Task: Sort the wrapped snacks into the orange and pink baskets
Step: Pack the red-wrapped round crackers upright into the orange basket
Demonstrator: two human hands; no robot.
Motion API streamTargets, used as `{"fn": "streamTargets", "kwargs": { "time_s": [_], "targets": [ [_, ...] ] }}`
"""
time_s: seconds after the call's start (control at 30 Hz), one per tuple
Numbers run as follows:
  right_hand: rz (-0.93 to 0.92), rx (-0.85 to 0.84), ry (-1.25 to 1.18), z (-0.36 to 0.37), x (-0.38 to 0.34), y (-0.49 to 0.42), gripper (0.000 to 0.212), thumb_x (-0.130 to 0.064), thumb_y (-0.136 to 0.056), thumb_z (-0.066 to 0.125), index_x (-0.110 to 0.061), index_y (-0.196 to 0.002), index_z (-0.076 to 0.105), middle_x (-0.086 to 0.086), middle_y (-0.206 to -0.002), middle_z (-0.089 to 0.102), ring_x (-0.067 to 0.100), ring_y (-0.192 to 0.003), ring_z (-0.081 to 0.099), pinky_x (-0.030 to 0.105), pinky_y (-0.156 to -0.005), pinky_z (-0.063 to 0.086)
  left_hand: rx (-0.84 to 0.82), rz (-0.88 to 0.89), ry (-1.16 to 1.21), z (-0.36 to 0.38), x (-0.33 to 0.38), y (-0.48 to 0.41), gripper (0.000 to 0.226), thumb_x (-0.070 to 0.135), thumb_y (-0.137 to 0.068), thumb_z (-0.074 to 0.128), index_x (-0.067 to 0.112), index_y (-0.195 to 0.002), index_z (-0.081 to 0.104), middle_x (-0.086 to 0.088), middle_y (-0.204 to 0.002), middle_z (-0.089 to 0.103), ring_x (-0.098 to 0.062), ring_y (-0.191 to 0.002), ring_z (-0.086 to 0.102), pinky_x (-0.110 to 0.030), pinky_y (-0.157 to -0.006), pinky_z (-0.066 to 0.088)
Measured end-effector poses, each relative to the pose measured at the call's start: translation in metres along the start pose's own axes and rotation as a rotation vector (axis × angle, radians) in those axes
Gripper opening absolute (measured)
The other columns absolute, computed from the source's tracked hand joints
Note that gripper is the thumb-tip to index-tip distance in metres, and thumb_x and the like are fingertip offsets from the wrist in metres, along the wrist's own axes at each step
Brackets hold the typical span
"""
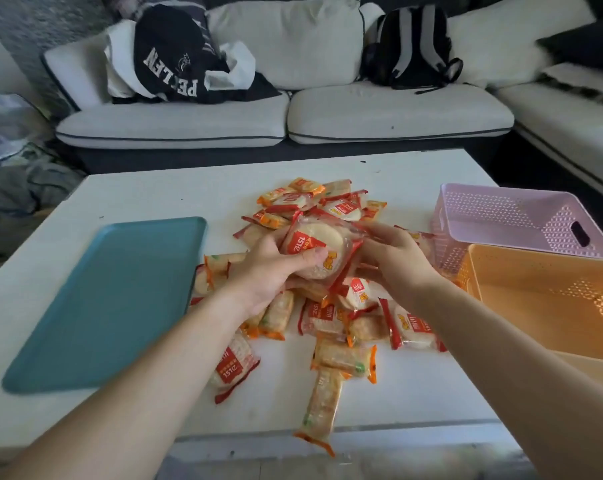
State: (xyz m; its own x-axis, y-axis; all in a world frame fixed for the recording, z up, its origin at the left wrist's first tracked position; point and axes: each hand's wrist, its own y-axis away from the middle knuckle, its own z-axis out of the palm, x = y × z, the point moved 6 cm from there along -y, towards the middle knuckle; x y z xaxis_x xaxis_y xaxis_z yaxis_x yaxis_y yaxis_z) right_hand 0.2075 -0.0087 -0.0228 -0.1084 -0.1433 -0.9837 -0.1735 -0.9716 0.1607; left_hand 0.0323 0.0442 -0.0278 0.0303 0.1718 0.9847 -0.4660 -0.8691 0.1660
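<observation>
A heap of wrapped snacks [331, 317] in red-trimmed and orange-trimmed clear wrappers covers the middle of the white table [154, 188]. Above the heap, my left hand [275, 271] grips a stack of round red-wrapped snacks [315, 251], thumb across the top one. My right hand [393, 254] touches the right edge of the same stack, fingers on the wrapper. The pink basket [521, 220] stands at the right and looks empty. The orange basket [549, 299] sits just in front of it, also showing nothing inside.
A teal tray [102, 303] lies on the table's left part. One long orange-trimmed snack [322, 410] hangs over the near table edge. Behind the table is a white sofa [397, 112] with dark clothes [175, 57] and a backpack [410, 46].
</observation>
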Motion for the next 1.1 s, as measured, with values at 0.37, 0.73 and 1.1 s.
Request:
{"fn": "streamTargets", "kwargs": {
  "time_s": [0.37,0.73,1.1],
  "targets": [
    [0.228,-0.061,1.359,-0.004,0.061,-0.003,0.09,-0.073,-0.088,0.049,-0.018,-0.156,0.028,0.002,-0.12,0.067,0.027,-0.108,0.065,0.051,-0.101,0.048,-0.044,-0.298,-0.579,-0.096,-0.013,0.053,0.048,0.013,-0.069,0.093,0.015,-0.112,0.071,0.0,-0.1,0.08,-0.02,-0.1,0.075,-0.035,-0.091,0.059],
    [0.018,0.181,0.958,0.021,0.029,-0.005,0.082,-0.047,-0.084,0.08,-0.005,-0.14,0.039,0.019,-0.14,0.048,0.032,-0.113,0.055,0.034,-0.073,0.044,0.005,-0.388,-1.038,-0.104,-0.072,0.083,0.062,0.031,-0.064,0.096,0.015,-0.116,0.065,-0.001,-0.11,0.072,-0.022,-0.102,0.069,-0.04,-0.095,0.056],
    [0.136,-0.339,1.363,-0.03,0.007,0.019,0.02,-0.025,-0.092,0.068,-0.018,-0.105,0.054,-0.003,-0.103,0.054,0.017,-0.09,0.052,0.027,-0.073,0.038,0.11,-0.296,-0.683,-0.107,-0.022,0.07,0.09,0.043,-0.039,0.098,0.019,-0.12,0.066,0.001,-0.109,0.077,-0.017,-0.102,0.073,-0.042,-0.097,0.058]
  ]
}}
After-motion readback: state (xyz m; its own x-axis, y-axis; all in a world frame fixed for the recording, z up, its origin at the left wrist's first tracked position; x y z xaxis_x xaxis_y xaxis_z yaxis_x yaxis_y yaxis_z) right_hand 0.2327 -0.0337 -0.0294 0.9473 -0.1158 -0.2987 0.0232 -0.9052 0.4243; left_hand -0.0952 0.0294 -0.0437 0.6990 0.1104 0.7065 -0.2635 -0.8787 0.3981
